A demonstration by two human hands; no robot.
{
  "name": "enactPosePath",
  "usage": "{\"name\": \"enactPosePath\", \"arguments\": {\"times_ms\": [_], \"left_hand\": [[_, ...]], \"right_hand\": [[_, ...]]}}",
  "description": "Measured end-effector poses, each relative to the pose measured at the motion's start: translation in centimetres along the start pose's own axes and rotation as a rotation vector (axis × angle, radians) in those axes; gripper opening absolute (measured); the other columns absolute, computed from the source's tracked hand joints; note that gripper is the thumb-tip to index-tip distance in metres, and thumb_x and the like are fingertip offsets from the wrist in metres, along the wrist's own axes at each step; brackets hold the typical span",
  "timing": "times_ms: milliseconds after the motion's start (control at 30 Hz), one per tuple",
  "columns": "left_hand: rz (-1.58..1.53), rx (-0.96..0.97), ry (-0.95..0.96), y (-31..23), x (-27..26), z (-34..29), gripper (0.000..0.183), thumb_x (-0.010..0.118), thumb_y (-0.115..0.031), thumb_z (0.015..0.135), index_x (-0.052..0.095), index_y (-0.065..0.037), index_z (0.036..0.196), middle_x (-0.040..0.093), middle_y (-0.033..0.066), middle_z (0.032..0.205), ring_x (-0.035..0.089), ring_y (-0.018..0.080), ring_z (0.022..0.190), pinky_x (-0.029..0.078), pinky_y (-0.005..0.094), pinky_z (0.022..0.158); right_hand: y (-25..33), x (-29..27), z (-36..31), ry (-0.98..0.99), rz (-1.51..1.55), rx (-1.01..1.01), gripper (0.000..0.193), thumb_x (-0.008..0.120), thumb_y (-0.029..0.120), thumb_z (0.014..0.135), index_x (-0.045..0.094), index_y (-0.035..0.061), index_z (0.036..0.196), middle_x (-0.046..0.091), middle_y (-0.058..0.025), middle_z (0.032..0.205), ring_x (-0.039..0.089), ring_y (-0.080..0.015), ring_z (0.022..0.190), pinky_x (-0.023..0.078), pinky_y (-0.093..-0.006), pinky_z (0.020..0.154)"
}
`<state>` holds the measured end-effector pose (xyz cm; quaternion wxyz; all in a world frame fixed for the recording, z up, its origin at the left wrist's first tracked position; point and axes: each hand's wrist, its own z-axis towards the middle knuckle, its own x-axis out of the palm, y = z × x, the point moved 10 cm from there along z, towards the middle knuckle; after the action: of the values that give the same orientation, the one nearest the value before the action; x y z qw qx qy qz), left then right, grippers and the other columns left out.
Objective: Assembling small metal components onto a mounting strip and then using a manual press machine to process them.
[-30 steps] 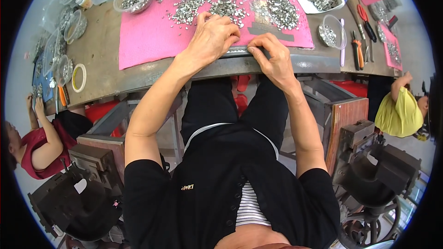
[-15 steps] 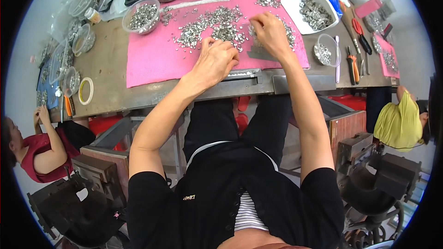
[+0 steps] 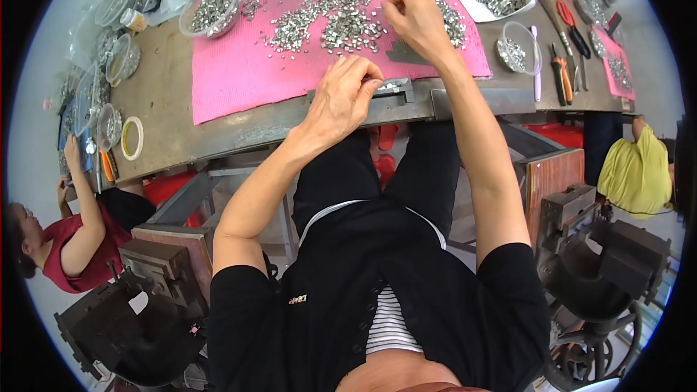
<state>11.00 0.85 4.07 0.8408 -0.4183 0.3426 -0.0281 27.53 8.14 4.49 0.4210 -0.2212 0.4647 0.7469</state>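
My left hand [image 3: 343,96] is at the table's front edge, thumb and fingertips pinched together beside a narrow metal fixture [image 3: 396,92] that holds a row of small shiny pieces. Whatever is in the pinch is too small to make out. Farther off, my right hand [image 3: 416,23] hovers over the pink textured mat [image 3: 232,80], its fingers curled and closed; their tips hide anything they hold. Loose heaps of small silver metal pieces [image 3: 352,31] lie on the mat between and beyond the hands. A flat grey metal plate [image 3: 409,55] lies partly under my right wrist.
A white tray [image 3: 470,13] of metal pieces stands at the back right, near a clear round tub [image 3: 536,43]. Orange-handled pliers [image 3: 560,80] and red-handled cutters [image 3: 565,13] lie farther right. Another tub [image 3: 231,22] stands at left, with a tape roll [image 3: 125,138]. Co-workers sit on both sides.
My left hand has come back from beside the heap to the fixture at the table edge. My right hand has shifted slightly farther away. The whole view has tilted a little.
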Motion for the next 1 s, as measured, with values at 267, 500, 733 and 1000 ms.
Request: {"name": "enactPosePath", "arguments": {"times_ms": [267, 500, 733, 1000], "left_hand": [[0.133, 0.101, -0.031, -0.6, 0.7, -0.5, 0.008, 0.068, -0.004, 0.09, 0.063, -0.003, 0.096, 0.063, 0.0099, 0.089, 0.06, 0.0294, 0.083, 0.046, 0.0394, 0.078], [0.317, 0.241, -0.053, -2.2, 1.0, -1.2, 0.017, 0.073, -0.007, 0.084, 0.065, -0.005, 0.099, 0.066, 0.0083, 0.093, 0.062, 0.0301, 0.09, 0.05, 0.0435, 0.084], [0.314, 0.158, -0.141, -2.2, -0.8, -2.6, 0.052, 0.078, -0.006, 0.082, 0.061, -0.004, 0.131, 0.068, 0.0136, 0.105, 0.064, 0.0319, 0.096, 0.05, 0.0426, 0.09], [0.252, 0.046, -0.164, -1.0, -0.9, -3.4, 0.065, 0.077, 0.0, 0.082, 0.053, -0.004, 0.142, 0.068, 0.0149, 0.108, 0.064, 0.0325, 0.097, 0.049, 0.0426, 0.087]], "right_hand": [[1.6, -2.6, -10.5, 0.006, 0.477, 0.243, 0.013, 0.069, 0.01, 0.094, 0.067, -0.0028, 0.095, 0.066, -0.0083, 0.085, 0.063, -0.0148, 0.074, 0.05, -0.03, 0.068], [2.8, -2.9, -11.9, -0.059, 0.474, 0.171, 0.01, 0.07, 0.007, 0.093, 0.066, -0.002, 0.095, 0.065, -0.0085, 0.09, 0.062, -0.0169, 0.075, 0.049, -0.0304, 0.069], [5.0, -2.2, -11.9, -0.021, 0.424, 0.054, 0.007, 0.07, 0.005, 0.092, 0.066, -0.0007, 0.095, 0.067, -0.0088, 0.098, 0.064, -0.0194, 0.086, 0.049, -0.0311, 0.078], [7.1, -2.2, -11.7, -0.029, 0.226, -0.094, 0.01, 0.073, 0.004, 0.087, 0.068, 0.0019, 0.095, 0.067, -0.0112, 0.099, 0.066, -0.0286, 0.091, 0.05, -0.0372, 0.082]]}}
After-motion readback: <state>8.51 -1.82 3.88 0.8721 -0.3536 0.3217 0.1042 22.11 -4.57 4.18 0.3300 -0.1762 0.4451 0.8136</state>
